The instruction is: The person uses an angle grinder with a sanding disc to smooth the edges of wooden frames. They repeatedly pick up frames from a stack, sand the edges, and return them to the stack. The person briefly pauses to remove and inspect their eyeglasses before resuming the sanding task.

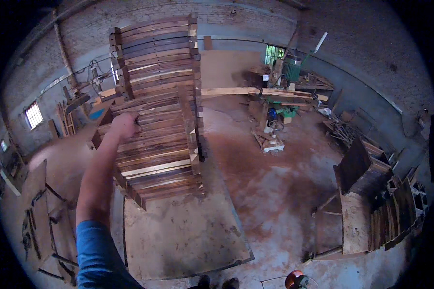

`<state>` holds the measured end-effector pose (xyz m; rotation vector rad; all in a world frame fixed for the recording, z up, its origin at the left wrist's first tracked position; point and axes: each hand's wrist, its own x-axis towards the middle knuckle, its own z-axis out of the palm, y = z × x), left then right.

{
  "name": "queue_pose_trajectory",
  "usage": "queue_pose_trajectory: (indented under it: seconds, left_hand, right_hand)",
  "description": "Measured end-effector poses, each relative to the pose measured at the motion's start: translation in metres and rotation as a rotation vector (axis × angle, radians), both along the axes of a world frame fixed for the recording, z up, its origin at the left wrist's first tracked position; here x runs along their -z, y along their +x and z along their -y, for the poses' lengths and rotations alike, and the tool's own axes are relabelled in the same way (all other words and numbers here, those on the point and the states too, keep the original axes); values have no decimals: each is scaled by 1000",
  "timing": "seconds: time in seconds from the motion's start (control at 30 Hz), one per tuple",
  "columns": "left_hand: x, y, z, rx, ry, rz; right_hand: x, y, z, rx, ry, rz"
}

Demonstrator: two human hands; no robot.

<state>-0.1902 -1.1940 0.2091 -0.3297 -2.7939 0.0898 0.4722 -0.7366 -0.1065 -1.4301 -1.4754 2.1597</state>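
Item: my left hand (124,125), fingers curled tight around the left edge of a slatted wooden panel (159,106). Panel stands raised, spreading right of and above the hand, its lower end over a flat board (183,236) on the floor.

The person's left arm rises from the lower edge, nearly straight, its upper part in a blue sleeve, forearm bare. The left hand (124,126) is closed, knuckles up, gripping at arm's length. The right hand is out of view; two shoe tips show at the bottom edge.
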Motion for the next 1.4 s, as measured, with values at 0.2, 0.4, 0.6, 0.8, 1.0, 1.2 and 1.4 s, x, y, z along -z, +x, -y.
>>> queue_pose_trajectory:
  seconds: [0.2, 0.4, 0.6, 0.8, 1.0, 1.2, 1.4]
  left_hand:
    - [-19, 50, -9, 299, -6, 56]
    - [-12, 124, -28, 414, 73, 148]
    - [84, 236, -24, 398, -190, -47]
    - [192, 348, -89, 538, -165, 34]
    - [344, 383, -100, 331, 79, 541]
    - [440, 388, -98, 247, 137, 588]
    - [424, 389, -110, 214, 117, 439]
  right_hand:
    - [7, -10, -6, -25, 25, 38]
    - [52, -21, -55, -108, 83, 35]
    - [7, -75, -48, -64, 13, -180]
    - [-3, -75, -68, -225, -15, -110]
    - [-19, -95, -70, -407, 0, 4]
    - [-15, -126, -51, -600, -12, 126]
    - [2, -163, -9, -687, -38, 100]
